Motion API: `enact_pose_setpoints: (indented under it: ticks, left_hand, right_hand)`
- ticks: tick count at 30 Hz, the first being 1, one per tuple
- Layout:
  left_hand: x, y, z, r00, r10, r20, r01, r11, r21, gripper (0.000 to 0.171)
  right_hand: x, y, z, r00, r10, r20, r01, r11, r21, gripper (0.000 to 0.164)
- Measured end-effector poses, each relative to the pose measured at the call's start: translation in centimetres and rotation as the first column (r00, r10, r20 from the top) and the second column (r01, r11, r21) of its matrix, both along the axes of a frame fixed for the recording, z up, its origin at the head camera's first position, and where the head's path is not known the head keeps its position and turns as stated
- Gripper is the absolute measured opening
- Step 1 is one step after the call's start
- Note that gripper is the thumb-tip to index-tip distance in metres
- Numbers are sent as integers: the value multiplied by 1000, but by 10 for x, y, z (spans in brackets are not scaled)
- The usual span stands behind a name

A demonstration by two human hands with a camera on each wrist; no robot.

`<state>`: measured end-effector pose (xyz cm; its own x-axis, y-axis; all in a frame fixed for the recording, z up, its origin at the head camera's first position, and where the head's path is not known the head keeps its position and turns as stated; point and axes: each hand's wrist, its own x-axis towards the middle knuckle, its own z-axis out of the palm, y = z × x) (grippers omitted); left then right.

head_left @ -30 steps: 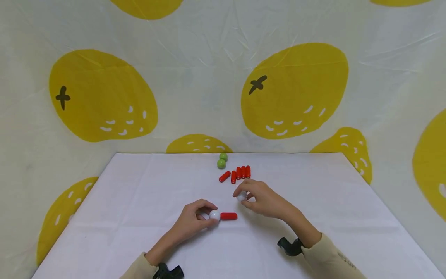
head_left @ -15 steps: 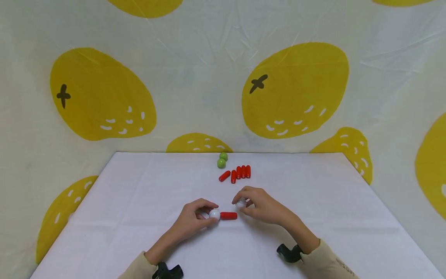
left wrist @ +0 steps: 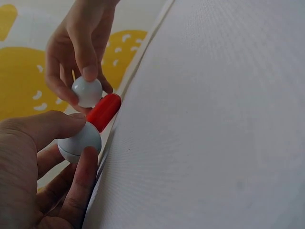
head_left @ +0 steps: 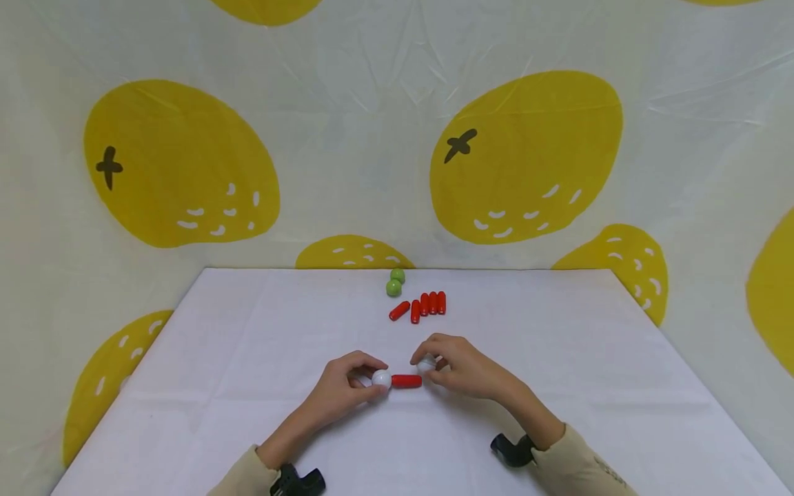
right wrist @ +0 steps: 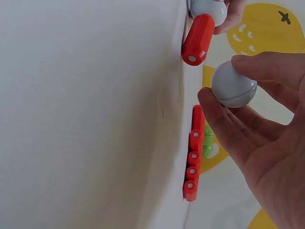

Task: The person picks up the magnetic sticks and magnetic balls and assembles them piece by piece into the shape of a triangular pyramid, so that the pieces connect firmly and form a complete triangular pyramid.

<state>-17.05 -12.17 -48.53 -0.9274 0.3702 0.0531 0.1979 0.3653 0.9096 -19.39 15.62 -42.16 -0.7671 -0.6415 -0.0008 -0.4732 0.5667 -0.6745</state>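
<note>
My left hand (head_left: pixel 344 386) pinches a white ball (head_left: pixel 381 379) between thumb and fingers, low at the white tabletop. A red rod (head_left: pixel 406 381) extends to the right from that ball, its near end touching it. My right hand (head_left: pixel 465 367) holds a second white ball (right wrist: pixel 233 85), with a seam round it, between thumb and fingertips. In the right wrist view a gap separates this ball from the rod's free end, which bears a small pale disc. The left wrist view shows both balls, with the rod (left wrist: pixel 104 112) between them.
Several red rods (head_left: pixel 424 304) lie farther back on the white-covered table (head_left: pixel 279 310), most of them side by side and one slanted. Behind them, two green balls (head_left: pixel 393 287) touch near the back edge. A cloth printed with yellow fruit (head_left: pixel 527 158) hangs behind the table.
My right hand has come down and slightly left with its white ball, closer to the rod's free end. The left hand keeps its grip on the other ball in nearly the same place.
</note>
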Motion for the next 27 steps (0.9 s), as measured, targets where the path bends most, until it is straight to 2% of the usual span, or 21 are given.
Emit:
enact_pose_setpoints:
  ticks: [11, 27]
  left_hand:
    - [-2, -1, -1, 1000, 2, -4, -2, 1000, -13, 33]
    - [0, 0, 2, 1000, 2, -2, -2, 1000, -5, 32]
  right_hand:
    - [-1, -4, -3, 999, 10, 37, -9, 1000, -7, 24]
    - [-1, -3, -3, 999, 8, 43, -8, 1000, 3, 24]
